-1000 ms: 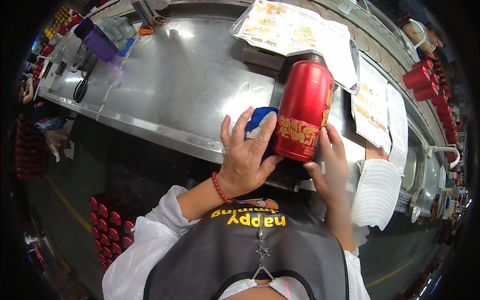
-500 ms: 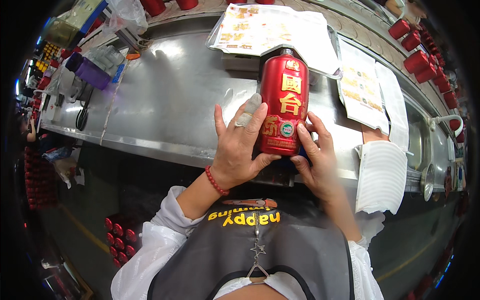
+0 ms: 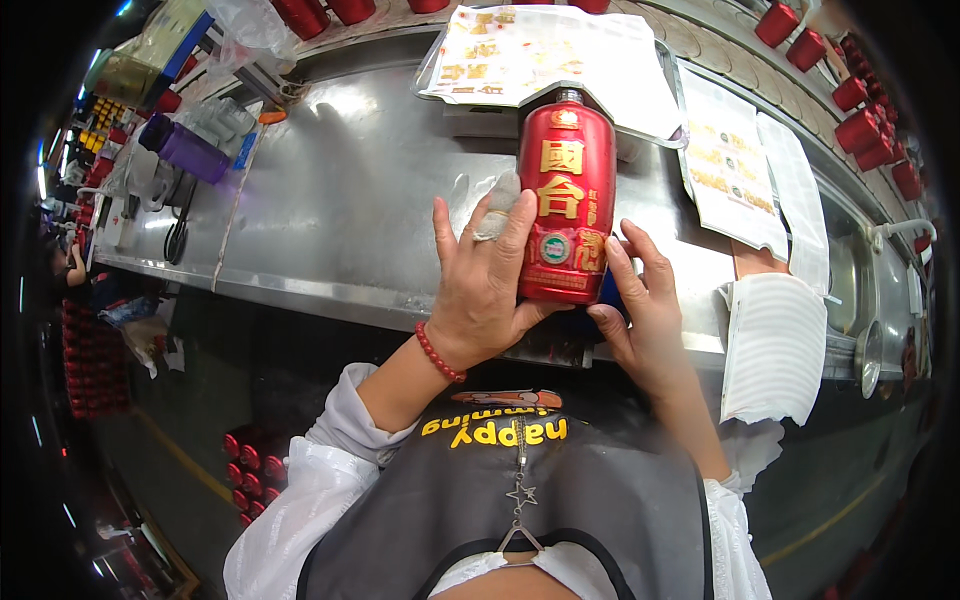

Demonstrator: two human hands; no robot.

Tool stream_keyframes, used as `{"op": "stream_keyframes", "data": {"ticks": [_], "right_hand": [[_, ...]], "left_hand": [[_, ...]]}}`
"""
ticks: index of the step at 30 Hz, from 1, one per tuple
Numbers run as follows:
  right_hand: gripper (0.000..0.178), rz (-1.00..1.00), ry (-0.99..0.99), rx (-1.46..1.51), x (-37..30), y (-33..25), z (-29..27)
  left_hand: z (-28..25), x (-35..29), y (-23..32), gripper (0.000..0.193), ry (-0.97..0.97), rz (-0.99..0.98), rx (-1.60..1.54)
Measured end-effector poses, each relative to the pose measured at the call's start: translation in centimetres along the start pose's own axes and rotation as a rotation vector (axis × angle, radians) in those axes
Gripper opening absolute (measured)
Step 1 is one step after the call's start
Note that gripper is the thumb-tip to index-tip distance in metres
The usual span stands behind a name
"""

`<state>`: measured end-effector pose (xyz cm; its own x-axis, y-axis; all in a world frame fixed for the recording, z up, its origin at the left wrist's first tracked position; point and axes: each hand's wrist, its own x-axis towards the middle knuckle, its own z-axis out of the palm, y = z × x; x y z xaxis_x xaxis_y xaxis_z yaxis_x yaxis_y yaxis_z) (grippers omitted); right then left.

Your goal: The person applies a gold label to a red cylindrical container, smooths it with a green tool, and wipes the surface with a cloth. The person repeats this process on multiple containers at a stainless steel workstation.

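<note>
A red bottle (image 3: pixel 567 205) with gold characters, a round green emblem and a dark neck leans back in a dark angular holder (image 3: pixel 594 97). My left hand (image 3: pixel 482 275) grips its lower left side, the index finger along the edge and the thumb under the base. Grey covers sit on one finger of that hand. My right hand (image 3: pixel 643 310) is at the lower right edge, fingers apart, the index fingertip at a gold decal (image 3: pixel 590 252). Whether that fingertip presses on it I cannot tell.
Behind the bottle, a tray (image 3: pixel 665 137) carries a decal sheet (image 3: pixel 545 55). More decal sheets (image 3: pixel 735 170) and a white ridged pad (image 3: pixel 773 350) lie to the right. A purple bottle (image 3: pixel 190 150) and scissors (image 3: pixel 177 232) are at the left. Red bottles (image 3: pixel 858 132) line the conveyor (image 3: pixel 690 40).
The red bottle has turned so its front lettering shifts left and more of its right side shows. My right fingers have drawn back from its front to its edge.
</note>
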<state>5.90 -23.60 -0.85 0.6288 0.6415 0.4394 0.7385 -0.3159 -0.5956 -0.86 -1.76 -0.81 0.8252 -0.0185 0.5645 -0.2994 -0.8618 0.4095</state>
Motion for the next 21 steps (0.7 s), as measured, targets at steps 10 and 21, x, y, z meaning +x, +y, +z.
{"op": "stream_keyframes", "data": {"ticks": [10,21], "right_hand": [[0.067,0.003,0.053,0.024,0.1,0.1,0.4],[0.024,0.316,0.315,0.418,5.7,-3.8,-2.1]], "left_hand": [[0.7,-1.2,-0.8,0.1,-0.045,-0.051,-0.035],[-0.2,0.1,0.0,0.106,-0.026,0.005,0.006]]}}
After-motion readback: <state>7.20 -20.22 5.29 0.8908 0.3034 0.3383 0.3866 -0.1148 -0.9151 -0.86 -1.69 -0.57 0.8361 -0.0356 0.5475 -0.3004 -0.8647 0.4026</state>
